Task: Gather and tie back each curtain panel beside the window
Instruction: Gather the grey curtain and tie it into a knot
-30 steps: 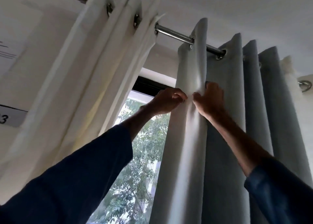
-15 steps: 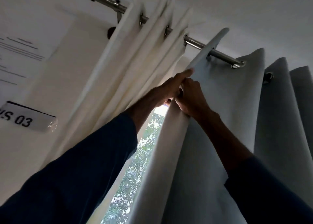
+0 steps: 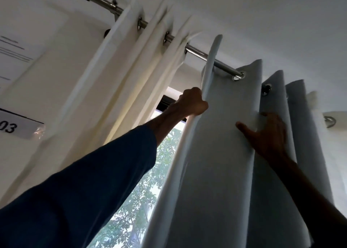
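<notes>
A grey curtain panel [image 3: 221,154] hangs in folds from a metal rod [image 3: 199,53] on the right of the window. My left hand [image 3: 191,102] grips its leading left edge high up, just under the rod. My right hand [image 3: 266,137] lies spread and flat against a fold further right, thumb stretched left. A cream curtain panel [image 3: 127,82] hangs bunched on the rod at the left, untouched. No tie-back is visible.
Between the two panels the window [image 3: 148,187] shows green trees outside. A paper notice [image 3: 16,52] and a sign ending in 03 [image 3: 13,127] are fixed to the wall at left. A metal hook [image 3: 330,120] sits on the wall at far right.
My right hand has let go of the curtain's edge and moved right, now flat on a fold. My left hand has closed round the edge. The view has shifted slightly.
</notes>
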